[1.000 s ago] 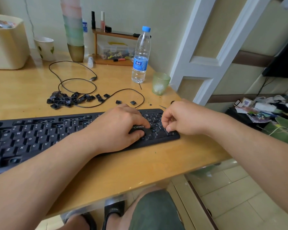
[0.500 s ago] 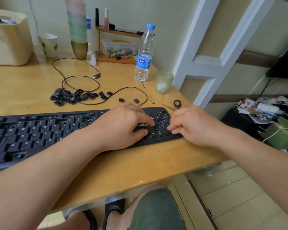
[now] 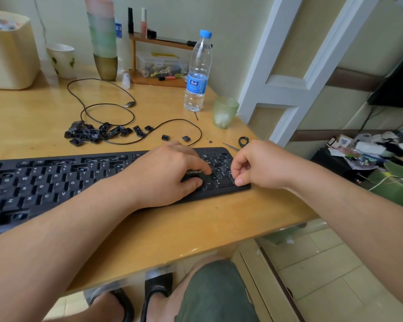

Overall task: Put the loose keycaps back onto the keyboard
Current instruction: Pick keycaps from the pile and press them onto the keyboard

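Keyboard (image 3: pixel 56 180): black, full-size, flat on desk, lying slightly askew, left end nearer viewer; right end near desk edge. White legends on fitted keys; several bare sockets in upper rows and at lower left. Middle-right section hidden under hands.

Keycaps (image 3: pixel 91 133): black, small, loose heap on desk behind keyboard, many upside down showing hollow undersides. A few strays to right of heap: two singles (image 3: pixel 165 137) (image 3: pixel 186 138) lying apart, near keyboard's far edge.

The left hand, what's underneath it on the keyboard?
The left hand rests on the keyboard just left of the number pad; part of a white logo shows by its fingers. The keys beneath the palm are covered.
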### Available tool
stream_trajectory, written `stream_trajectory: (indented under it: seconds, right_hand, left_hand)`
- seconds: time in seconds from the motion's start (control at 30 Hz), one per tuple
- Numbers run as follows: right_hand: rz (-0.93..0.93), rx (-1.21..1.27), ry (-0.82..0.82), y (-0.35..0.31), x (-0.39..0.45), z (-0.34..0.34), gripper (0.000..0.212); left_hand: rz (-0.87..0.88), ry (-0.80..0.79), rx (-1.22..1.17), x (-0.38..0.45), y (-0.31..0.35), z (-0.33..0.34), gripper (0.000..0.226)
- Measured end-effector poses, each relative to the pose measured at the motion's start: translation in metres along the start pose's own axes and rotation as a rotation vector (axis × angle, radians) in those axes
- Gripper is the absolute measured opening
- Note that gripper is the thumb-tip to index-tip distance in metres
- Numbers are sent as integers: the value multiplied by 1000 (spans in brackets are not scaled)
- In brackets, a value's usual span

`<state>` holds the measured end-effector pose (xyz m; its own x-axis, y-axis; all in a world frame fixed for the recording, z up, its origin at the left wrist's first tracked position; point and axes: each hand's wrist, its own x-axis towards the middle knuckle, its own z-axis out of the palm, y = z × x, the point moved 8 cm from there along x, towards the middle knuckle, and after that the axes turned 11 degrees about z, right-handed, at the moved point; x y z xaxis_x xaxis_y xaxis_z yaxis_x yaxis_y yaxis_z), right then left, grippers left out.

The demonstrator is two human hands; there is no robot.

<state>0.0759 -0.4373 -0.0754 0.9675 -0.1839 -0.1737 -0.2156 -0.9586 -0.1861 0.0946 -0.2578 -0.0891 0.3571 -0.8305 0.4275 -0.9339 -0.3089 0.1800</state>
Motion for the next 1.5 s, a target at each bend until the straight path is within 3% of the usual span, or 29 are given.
stream_trajectory:
  seconds: [0.3,0.57,0.8,0.97,1.1,1.27,1.5]
  right_hand:
    - [-25,-88,-109,-8,3,1,14]
    - [79,272,-62,21,9,-14,17]
    - [157,311,-70,27,11,0,25]
    - [139,255,-79,17,12,-3,24]
    - [74,362,52,-7,32,-19,23]
    - [-90,372,200,-74,73,-12,6]
    - [-178,136,161,-143,123,19,4]
  left_hand:
    - [-9,-10,-12,0,0,1,31]
    - [11,-26,-28,0,2,2,30]
    - [41,-54,-57,1,8,5,32]
    - [60,-129,-13,0,11,9,47]
    - [41,-177,34,0,11,12,51]
    - [-40,-105,32,-6,-12,-11,49]
    - [-294,42,204,-34,-82,-62,24]
